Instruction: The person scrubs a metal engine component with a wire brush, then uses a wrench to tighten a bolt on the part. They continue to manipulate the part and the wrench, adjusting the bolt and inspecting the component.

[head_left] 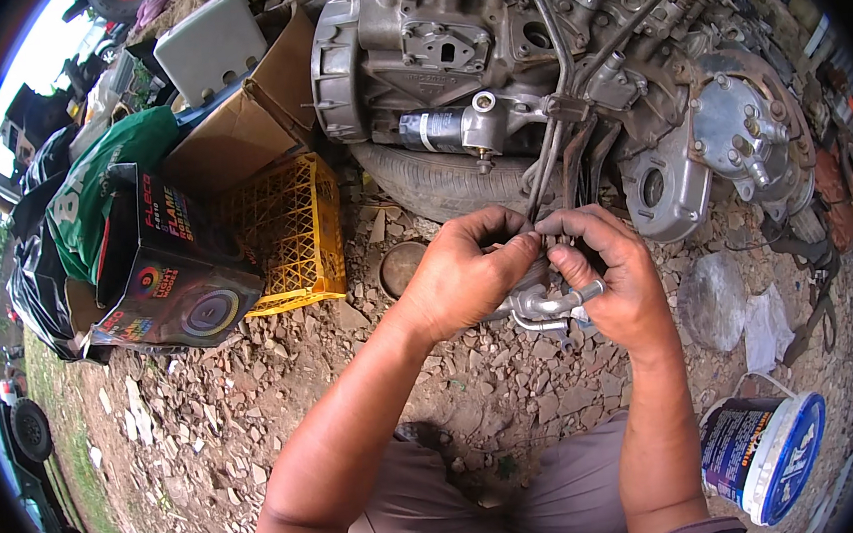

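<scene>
My left hand (475, 275) has its thumb and forefinger pinched together in front of the engine. What lies between those fingertips is too small to make out. Meeting it at the fingertips, my right hand (620, 276) is curled, with thumb and forefinger close together. A bent silvery metal pipe (550, 307) with a short branch sits against the right palm, its lower fingers apparently around it. Part of the pipe is hidden by both hands. Just beyond the fingertips, thin metal tubes (550, 152) run down from the engine (471, 73).
The engine rests by a tyre (440, 180), with a round cover housing (737, 132) at its right. Leftward stand a yellow crate (329, 234), a cardboard box (241, 131) and a black printed box (170, 257). A blue-lidded bucket (762, 451) sits lower right. Broken stones litter the ground.
</scene>
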{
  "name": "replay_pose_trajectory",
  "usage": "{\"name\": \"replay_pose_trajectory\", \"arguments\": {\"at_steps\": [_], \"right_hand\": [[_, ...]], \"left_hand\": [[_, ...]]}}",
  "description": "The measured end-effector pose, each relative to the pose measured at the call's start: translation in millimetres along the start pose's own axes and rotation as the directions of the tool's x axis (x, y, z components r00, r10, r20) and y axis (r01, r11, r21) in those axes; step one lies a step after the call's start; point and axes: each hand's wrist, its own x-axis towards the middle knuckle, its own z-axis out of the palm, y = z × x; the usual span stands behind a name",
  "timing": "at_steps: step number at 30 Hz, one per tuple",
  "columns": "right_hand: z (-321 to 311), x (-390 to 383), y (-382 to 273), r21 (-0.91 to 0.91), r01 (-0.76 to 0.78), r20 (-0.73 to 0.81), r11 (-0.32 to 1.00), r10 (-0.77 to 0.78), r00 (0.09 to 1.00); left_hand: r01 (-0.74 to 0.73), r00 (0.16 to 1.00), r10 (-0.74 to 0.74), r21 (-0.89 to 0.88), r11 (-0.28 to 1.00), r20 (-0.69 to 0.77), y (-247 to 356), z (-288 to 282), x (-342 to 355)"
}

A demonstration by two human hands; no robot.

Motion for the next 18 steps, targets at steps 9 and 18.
{"name": "replay_pose_trajectory", "arguments": {"at_steps": [9,18], "right_hand": [[0.3,-0.5,0.6,0.036,-0.024,-0.056,0.999,0.026,0.998],[6.4,-1.5,5.3,-0.020,0.025,-0.101,0.999,-0.027,0.994]], "left_hand": [[0.004,1.000,-0.004,-0.007,1.000,-0.008,9.5,0.8,-2.6],[0.038,0.999,-0.038,-0.023,0.999,-0.010,9.8,0.1,-2.8]]}}
